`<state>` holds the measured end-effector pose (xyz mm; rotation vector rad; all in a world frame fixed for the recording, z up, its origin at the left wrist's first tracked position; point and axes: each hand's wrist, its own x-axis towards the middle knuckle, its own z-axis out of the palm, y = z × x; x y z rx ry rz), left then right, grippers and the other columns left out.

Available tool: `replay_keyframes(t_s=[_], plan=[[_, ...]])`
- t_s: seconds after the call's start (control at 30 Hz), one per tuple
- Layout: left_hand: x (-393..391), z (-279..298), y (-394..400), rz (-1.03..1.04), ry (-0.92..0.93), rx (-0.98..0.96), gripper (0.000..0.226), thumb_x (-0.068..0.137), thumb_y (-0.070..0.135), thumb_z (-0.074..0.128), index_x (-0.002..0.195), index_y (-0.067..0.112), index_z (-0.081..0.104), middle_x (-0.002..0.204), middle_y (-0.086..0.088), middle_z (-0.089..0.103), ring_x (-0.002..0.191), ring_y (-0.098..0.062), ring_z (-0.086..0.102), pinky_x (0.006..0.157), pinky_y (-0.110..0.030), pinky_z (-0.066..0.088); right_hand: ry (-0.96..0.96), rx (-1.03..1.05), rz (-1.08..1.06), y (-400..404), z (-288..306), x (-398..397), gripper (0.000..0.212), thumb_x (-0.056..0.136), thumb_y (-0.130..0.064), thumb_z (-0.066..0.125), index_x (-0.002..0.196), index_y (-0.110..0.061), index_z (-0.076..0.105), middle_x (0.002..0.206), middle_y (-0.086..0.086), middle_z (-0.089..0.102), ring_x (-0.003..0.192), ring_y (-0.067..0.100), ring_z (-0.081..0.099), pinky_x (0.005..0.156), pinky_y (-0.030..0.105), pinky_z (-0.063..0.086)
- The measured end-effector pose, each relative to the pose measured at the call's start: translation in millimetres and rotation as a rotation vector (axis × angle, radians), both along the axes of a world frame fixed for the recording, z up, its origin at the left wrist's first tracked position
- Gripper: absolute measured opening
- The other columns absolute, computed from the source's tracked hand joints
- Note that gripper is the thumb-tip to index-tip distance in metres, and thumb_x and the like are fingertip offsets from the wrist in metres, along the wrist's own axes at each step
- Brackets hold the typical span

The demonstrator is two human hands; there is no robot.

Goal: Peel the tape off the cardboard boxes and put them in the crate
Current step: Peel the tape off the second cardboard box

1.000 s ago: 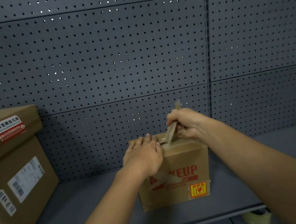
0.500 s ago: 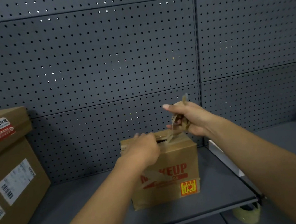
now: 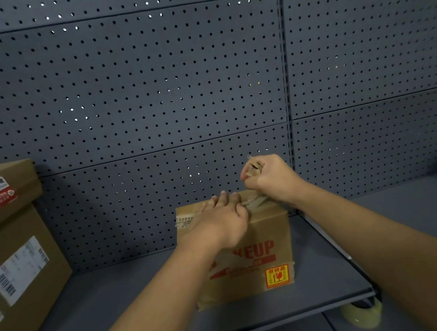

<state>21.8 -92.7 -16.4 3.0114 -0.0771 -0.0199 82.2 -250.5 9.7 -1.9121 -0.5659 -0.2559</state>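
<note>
Atop box (image 3: 265, 231) near shelf (image 3: 273, 315) edge: hands (image 3: 222, 220), tape (image 3: 252, 169).

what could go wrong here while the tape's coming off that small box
The right hand grips a bunched strip of tape that may snap and leave a piece stuck. The left hand alone presses the small box down; a hard tug could tip it or slide it along the shelf.
</note>
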Motion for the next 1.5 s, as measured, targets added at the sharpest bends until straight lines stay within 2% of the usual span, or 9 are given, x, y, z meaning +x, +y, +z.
replay_keyframes(t_s=[0.17, 0.33, 0.63, 0.77, 0.97, 1.07, 1.17, 1.37, 1.5], plan=[[2.8, -0.7, 0.8, 0.009, 0.000, 0.004, 0.062, 0.109, 0.046, 0.004, 0.167, 0.026, 0.002, 0.174, -0.003, -0.007, 0.161, -0.023, -0.004, 0.130, -0.045, 0.005, -0.207, -0.276, -0.065, -11.4, 6.1, 0.5, 0.005, 0.082, -0.008, 0.070, 0.082, -0.013, 0.073, 0.096, 0.004, 0.065, 0.090, 0.018, 0.065, 0.078, 0.034, 0.053], [-3.3, 4.0, 2.4, -0.007, 0.023, -0.002, 0.061, 0.110, 0.045, 0.005, 0.167, 0.025, 0.000, 0.174, -0.004, -0.008, 0.161, -0.024, -0.004, 0.131, -0.043, 0.003, -0.349, -0.479, -0.071, -29.5, 5.2, 8.5, 0.005, 0.088, -0.011, 0.068, 0.086, -0.006, 0.069, 0.097, 0.008, 0.055, 0.085, 0.024, 0.058, 0.078, 0.041, 0.051], [-9.6, 12.0, 9.5, -0.038, 0.064, 0.017, 0.059, 0.112, 0.043, 0.006, 0.167, 0.025, -0.001, 0.174, -0.004, -0.010, 0.161, -0.024, -0.006, 0.130, -0.041, 0.001, -0.251, -0.821, -0.068, -41.8, 9.3, 2.5, 0.056, 0.089, -0.056, 0.074, 0.065, -0.014, 0.046, 0.062, 0.003, 0.048, 0.059, 0.021, 0.046, 0.054, 0.034, 0.033], [-14.5, 8.8, 14.1, -0.069, 0.042, 0.014, 0.059, 0.111, 0.046, 0.006, 0.167, 0.028, 0.000, 0.174, 0.000, -0.009, 0.161, -0.022, -0.006, 0.130, -0.041, 0.001, 0.172, -0.493, 0.122, -56.7, -0.8, 5.2, 0.052, 0.087, -0.051, 0.079, 0.065, -0.019, 0.045, 0.056, -0.011, 0.047, 0.060, 0.012, 0.045, 0.062, 0.030, 0.030], [-26.2, 9.5, 15.6, -0.103, 0.036, -0.002, 0.095, 0.086, 0.092, 0.007, 0.165, 0.040, -0.003, 0.173, 0.003, -0.011, 0.160, -0.022, -0.011, 0.130, -0.046, -0.005, 0.631, 0.150, 0.216, -54.1, -36.1, -0.2, 0.026, 0.087, -0.024, 0.082, 0.100, -0.005, 0.070, 0.100, 0.017, 0.073, 0.088, 0.027, 0.069, 0.083, 0.039, 0.054], [-34.7, 13.4, 24.6, -0.168, 0.050, 0.026, 0.121, 0.061, 0.110, 0.020, 0.161, 0.050, -0.009, 0.173, -0.001, -0.014, 0.160, -0.028, -0.012, 0.129, -0.050, -0.006, 0.628, 0.249, 0.243, -49.9, -38.0, -3.4, 0.041, 0.080, -0.024, 0.087, 0.109, 0.000, 0.071, 0.114, 0.025, 0.071, 0.103, 0.036, 0.066, 0.107, 0.054, 0.047], [-39.2, 15.1, 36.0, -0.155, -0.043, -0.049, 0.115, 0.067, 0.105, 0.031, 0.161, 0.052, -0.009, 0.174, 0.002, -0.011, 0.161, -0.026, -0.006, 0.129, -0.048, -0.001, 0.562, 0.292, 0.270, -40.4, -19.7, -6.2, 0.010, 0.089, -0.015, 0.078, 0.086, -0.009, 0.070, 0.100, 0.021, 0.068, 0.094, 0.033, 0.065, 0.091, 0.046, 0.052], [-51.1, 5.1, 44.2, -0.222, -0.124, -0.703, 0.094, 0.081, 0.095, 0.042, 0.158, 0.061, 0.000, 0.169, 0.026, 0.011, 0.157, -0.007, 0.015, 0.127, -0.050, 0.025, 0.266, 0.183, 0.209, 1.0, 50.9, -14.8, 0.026, 0.081, -0.032, 0.082, 0.081, -0.008, 0.072, 0.082, 0.008, 0.068, 0.085, 0.027, 0.065, 0.086, 0.043, 0.050], [-64.0, -15.2, 45.6, -0.184, -0.161, -0.989, 0.053, 0.098, 0.068, 0.047, 0.141, 0.071, 0.018, 0.148, 0.033, 0.038, 0.125, 0.024, 0.044, 0.101, -0.008, 0.043, 0.242, 0.088, 0.182, 37.1, 56.8, -20.5, 0.027, 0.080, -0.035, 0.085, 0.076, -0.013, 0.071, 0.079, 0.004, 0.075, 0.084, 0.025, 0.069, 0.090, 0.044, 0.052]])
